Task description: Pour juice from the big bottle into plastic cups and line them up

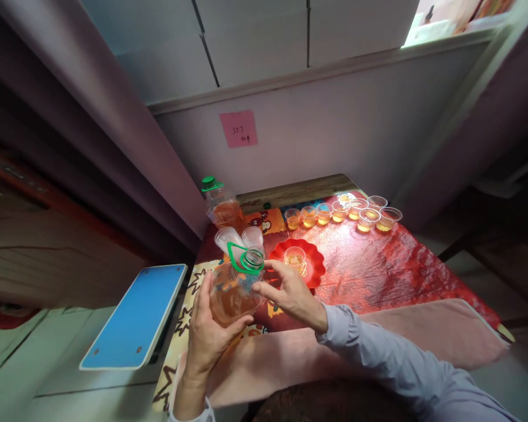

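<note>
My left hand (206,334) is wrapped round the body of a clear plastic jug (233,290) of amber liquid. The jug has a green neck ring and a green handle loop, and no cap on its mouth. My right hand (288,290) rests against the jug's right side near the neck, thumb and fingers curved on it. Just beyond the hand, a small clear cup of amber liquid (295,258) stands on a red scalloped plate (314,261). A stack of empty clear cups (240,237) lies behind the jug.
A second jug with a green cap (220,205) stands at the back left. A row of several filled small cups (341,212) lines the far edge of the red tablecloth (378,264). A blue board (136,316) lies to the left. A pink note (239,129) hangs on the wall.
</note>
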The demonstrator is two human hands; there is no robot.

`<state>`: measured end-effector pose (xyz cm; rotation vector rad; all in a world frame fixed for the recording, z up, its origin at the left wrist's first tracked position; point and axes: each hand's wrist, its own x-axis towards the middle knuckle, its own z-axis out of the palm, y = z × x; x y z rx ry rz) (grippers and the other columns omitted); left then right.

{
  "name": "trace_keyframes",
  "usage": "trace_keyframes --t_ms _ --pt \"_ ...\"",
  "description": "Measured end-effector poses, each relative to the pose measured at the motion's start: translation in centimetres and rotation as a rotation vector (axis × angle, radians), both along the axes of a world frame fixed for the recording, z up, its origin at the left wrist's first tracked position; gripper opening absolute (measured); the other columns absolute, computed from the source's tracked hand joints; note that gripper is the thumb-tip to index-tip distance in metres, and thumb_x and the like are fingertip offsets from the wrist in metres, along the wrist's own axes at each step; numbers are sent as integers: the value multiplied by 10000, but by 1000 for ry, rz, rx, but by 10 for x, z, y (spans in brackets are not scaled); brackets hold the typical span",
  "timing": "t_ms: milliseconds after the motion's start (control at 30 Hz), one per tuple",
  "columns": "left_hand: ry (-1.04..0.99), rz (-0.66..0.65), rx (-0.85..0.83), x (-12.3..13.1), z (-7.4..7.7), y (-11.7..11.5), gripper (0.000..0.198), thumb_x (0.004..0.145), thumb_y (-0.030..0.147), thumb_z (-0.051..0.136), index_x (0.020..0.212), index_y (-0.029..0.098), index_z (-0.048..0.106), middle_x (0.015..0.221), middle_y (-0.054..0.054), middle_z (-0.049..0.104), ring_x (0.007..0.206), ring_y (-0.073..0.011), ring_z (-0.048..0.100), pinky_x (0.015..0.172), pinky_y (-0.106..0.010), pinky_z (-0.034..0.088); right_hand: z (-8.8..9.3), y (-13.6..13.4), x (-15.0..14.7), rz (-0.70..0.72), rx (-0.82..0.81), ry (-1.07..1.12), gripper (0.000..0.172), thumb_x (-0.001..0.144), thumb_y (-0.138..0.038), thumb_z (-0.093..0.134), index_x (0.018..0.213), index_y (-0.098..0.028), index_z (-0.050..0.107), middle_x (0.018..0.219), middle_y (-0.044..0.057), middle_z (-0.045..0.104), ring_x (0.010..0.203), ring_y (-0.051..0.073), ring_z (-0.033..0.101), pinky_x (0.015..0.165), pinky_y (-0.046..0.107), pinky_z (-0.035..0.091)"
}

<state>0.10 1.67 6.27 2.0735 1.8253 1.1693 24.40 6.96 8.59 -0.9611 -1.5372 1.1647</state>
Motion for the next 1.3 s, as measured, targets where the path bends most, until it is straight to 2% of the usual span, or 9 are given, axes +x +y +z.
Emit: trace_keyframes --t_ms 133,233,300,367,500,567,733,967,1300 --pt "23 -6 48 0 1 -3 1278 741 717 905 1762 266 283 1678 -229 539 1499 -427 579 1212 -613 491 -13 20 41 -127 109 -81 334 1075 -489 625 1254 -242 760 1172 93 828 1027 245 792 875 381 634" --pt "30 1 75 0 4 -5 1281 739 745 890 1763 263 290 1672 -228 549 1486 -427 592 1201 -599 509 -30 28 71 -188 219 -536 198 1058 -361 650 1033 -244 809 1043 89 850 924 248 797 811 344 589" --pt "32 13 82 0 4 -6 1281 743 765 876 1765 261 291 1670 -228 553 1488 -427 591 1198 -594 514 -39 28 84 -189 218 -808 200 1047 -314 671 919 -255 811 923 71 848 851 238 795 738 305 551" --pt "33 19 88 -1 3 -6 1276 752 773 864 1767 259 285 1671 -230 552 1488 -427 592 1198 -595 514 -45 29 91 -219 222 -909 150 1042 -266 675 1018 -271 823 975 56 857 870 226 801 719 283 539" --pt "34 28 93 -2 -1 -6 1281 753 773 862 1768 254 277 1662 -236 561 1486 -428 594 1199 -598 511 -48 40 95 -289 307 -915 304 1023 -253 708 1325 -263 747 1297 80 807 1029 241 795 806 309 572" --pt "35 39 90 -2 -2 -7 1283 752 776 861 1766 249 278 1656 -239 567 1485 -429 594 1194 -596 517 -47 50 96 -285 340 -962 356 1017 -344 753 1352 -225 721 1313 121 787 1088 281 778 867 349 574" --pt "44 38 129 3 -5 -7 1261 752 799 843 1749 235 316 1643 -238 578 1483 -432 594 1212 -611 493 -45 69 85 -229 289 -1137 682 907 -509 888 1435 -157 639 1239 195 784 1162 360 743 1033 458 518" --pt "-34 96 93 0 -6 -7 1259 732 804 849 1744 253 341 1651 -215 579 1485 -433 592 1192 -596 517 -35 71 67 -155 192 -1190 574 922 -469 845 1381 -186 650 1282 219 775 1139 389 743 1083 526 443" --pt "-100 132 98 -4 -3 -7 1265 722 761 876 1752 262 338 1623 -195 597 1447 -432 622 1187 -586 522 -28 75 63 -142 215 -1104 686 873 -407 888 1446 -155 607 1246 221 797 1170 397 739 1223 662 310"
